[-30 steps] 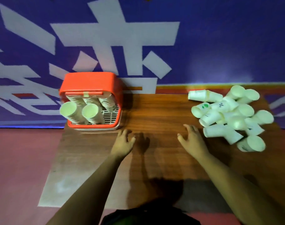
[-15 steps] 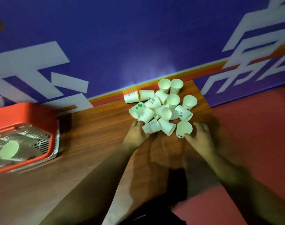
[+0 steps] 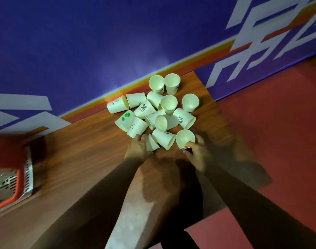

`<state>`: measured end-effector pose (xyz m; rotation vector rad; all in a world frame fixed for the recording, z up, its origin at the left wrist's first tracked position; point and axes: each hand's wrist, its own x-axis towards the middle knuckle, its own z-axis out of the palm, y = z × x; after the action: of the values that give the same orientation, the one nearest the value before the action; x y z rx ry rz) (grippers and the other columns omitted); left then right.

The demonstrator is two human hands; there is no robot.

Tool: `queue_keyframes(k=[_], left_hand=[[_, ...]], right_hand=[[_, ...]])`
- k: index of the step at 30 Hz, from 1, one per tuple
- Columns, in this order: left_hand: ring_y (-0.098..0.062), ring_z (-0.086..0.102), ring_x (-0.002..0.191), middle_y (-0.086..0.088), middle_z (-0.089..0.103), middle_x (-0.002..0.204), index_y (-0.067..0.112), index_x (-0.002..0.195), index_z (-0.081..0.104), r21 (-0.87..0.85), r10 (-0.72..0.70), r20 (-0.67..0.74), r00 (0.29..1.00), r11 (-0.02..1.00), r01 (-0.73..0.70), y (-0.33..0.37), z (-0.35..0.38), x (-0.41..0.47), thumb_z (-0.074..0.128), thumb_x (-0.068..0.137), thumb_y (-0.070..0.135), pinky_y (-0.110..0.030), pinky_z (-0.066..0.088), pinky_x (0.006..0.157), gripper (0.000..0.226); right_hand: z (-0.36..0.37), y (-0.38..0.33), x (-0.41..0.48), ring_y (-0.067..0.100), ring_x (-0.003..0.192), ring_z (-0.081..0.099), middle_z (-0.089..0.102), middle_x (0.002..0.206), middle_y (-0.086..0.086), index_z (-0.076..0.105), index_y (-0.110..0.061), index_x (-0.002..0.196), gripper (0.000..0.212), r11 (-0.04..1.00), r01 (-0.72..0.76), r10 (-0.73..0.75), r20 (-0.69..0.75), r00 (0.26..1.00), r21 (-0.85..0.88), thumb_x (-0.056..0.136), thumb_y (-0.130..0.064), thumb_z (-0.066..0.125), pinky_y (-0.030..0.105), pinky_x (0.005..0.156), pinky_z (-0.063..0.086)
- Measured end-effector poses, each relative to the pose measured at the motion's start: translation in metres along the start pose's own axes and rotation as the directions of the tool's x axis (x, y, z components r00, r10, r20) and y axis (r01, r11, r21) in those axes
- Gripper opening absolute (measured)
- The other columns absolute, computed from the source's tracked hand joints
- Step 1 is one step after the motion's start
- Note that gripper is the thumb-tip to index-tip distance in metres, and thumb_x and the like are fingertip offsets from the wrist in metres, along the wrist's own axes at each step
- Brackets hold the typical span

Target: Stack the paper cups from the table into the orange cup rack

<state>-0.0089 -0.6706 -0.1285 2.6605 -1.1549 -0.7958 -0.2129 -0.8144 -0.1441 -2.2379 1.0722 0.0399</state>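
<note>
Roughly fifteen paper cups (image 3: 153,112) sit in a loose heap near the far right corner of the wooden table (image 3: 81,159), but going left to right: the orange cup rack (image 3: 18,186) is only half in view at the left edge, pretty blurred, with a white grid panel on its side, and it's well apart from the heap. Behind everything runs a blue wall (image 3: 81,42) with big white shapes on it. In the heap most cups lie on their sides, a few stand mouth up at the back, and a green-dotted cup (image 3: 125,119) lies on its left flank. The left hand (image 3: 137,150) is at the near edge of the heap, right against a tipped cup (image 3: 151,143) that it partly hides; can't tell if the fingers actually grip it or just touch it. Just to the right, the right hand (image 3: 198,153) pinches an upright cup (image 3: 185,138), thumb on the near rim and fingers round the far side. Red floor (image 3: 279,123) shows past the table's right edge.
</note>
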Motion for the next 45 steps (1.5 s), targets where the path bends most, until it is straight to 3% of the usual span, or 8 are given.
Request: queue_keyframes(k=[8,13,20,24,29,33,38,45], left_hand=[[-0.029,0.049,0.125,-0.008,0.044,0.143,0.021,0.145,0.030,-0.239,-0.067,0.017,0.998,0.969,0.069,-0.011,0.019,-0.024,0.077,0.081,0.034,-0.045,0.045,0.102,0.080],[-0.023,0.048,0.128,-0.003,0.050,0.140,0.026,0.147,0.029,-0.538,-0.155,-0.059,0.986,0.837,0.100,-0.032,0.003,-0.058,0.081,0.077,0.031,-0.041,0.047,0.103,0.088],[-0.019,0.054,0.120,0.002,0.054,0.132,0.023,0.141,0.036,-0.781,-0.333,-0.155,0.930,0.618,0.091,-0.091,-0.046,-0.125,0.082,0.079,0.027,-0.034,0.052,0.092,0.078],[-0.021,0.056,0.118,0.002,0.057,0.125,0.021,0.136,0.038,-0.822,-0.431,-0.248,0.867,0.568,0.048,-0.136,-0.068,-0.168,0.084,0.076,0.021,-0.032,0.050,0.090,0.075],[-0.021,0.054,0.122,-0.003,0.054,0.132,0.023,0.133,0.040,-0.840,-0.513,-0.344,0.786,0.542,-0.013,-0.202,-0.090,-0.229,0.084,0.057,0.042,-0.045,0.048,0.105,0.090],[-0.021,0.055,0.122,-0.001,0.054,0.128,0.023,0.129,0.040,-0.851,-0.589,-0.407,0.698,0.522,-0.055,-0.267,-0.103,-0.279,0.086,0.069,0.016,-0.042,0.047,0.106,0.076],[-0.020,0.051,0.126,-0.005,0.051,0.135,0.016,0.138,0.044,-0.796,-0.654,-0.504,0.564,0.605,-0.010,-0.355,-0.121,-0.326,0.081,0.064,0.040,-0.045,0.046,0.105,0.086],[-0.018,0.046,0.123,0.004,0.046,0.128,0.023,0.137,0.040,-0.744,-0.630,-0.557,0.540,0.668,0.012,-0.446,-0.167,-0.342,0.081,0.073,0.022,-0.036,0.045,0.099,0.077]], right_hand=[[0.005,0.011,-0.023,0.030,0.107,0.060,0.052,0.130,0.018,0.069,-0.008,0.100,0.024,0.997,0.066,-0.062,-0.092,0.994,0.040,0.089,-0.029,0.067,0.031,0.091,0.049],[-0.014,-0.023,-0.043,0.013,0.110,0.049,0.042,0.137,0.006,0.070,-0.007,0.099,0.026,0.987,0.045,-0.031,-0.094,0.995,0.153,0.090,-0.031,0.063,0.006,0.087,0.037],[-0.010,-0.118,-0.059,0.014,0.123,0.048,0.037,0.146,0.002,0.075,-0.011,0.096,0.020,0.958,0.255,-0.236,-0.144,0.961,0.129,0.089,-0.029,0.069,0.015,0.087,0.044],[0.003,-0.182,-0.057,0.020,0.123,0.052,0.044,0.142,0.004,0.075,-0.013,0.093,0.015,0.904,0.402,-0.384,-0.141,0.913,0.142,0.083,-0.024,0.075,0.029,0.094,0.052],[0.036,-0.262,-0.078,0.015,0.126,0.047,0.046,0.137,-0.001,0.055,-0.016,0.129,0.047,0.878,0.430,-0.440,0.000,0.898,0.212,0.085,-0.026,0.072,0.016,0.098,0.034],[0.076,-0.325,-0.104,0.015,0.123,0.049,0.045,0.138,-0.004,0.046,-0.021,0.135,0.055,0.870,0.429,-0.456,0.064,0.888,0.244,0.086,-0.026,0.070,0.020,0.093,0.040],[0.124,-0.392,-0.135,0.017,0.120,0.052,0.045,0.136,-0.004,0.048,-0.020,0.133,0.053,0.857,0.446,-0.482,0.094,0.871,0.260,0.086,-0.025,0.072,0.021,0.090,0.044],[0.175,-0.474,-0.158,0.016,0.119,0.051,0.045,0.135,-0.004,0.046,-0.022,0.135,0.053,0.863,0.443,-0.473,0.081,0.877,0.242,0.087,-0.027,0.069,0.018,0.084,0.044]])
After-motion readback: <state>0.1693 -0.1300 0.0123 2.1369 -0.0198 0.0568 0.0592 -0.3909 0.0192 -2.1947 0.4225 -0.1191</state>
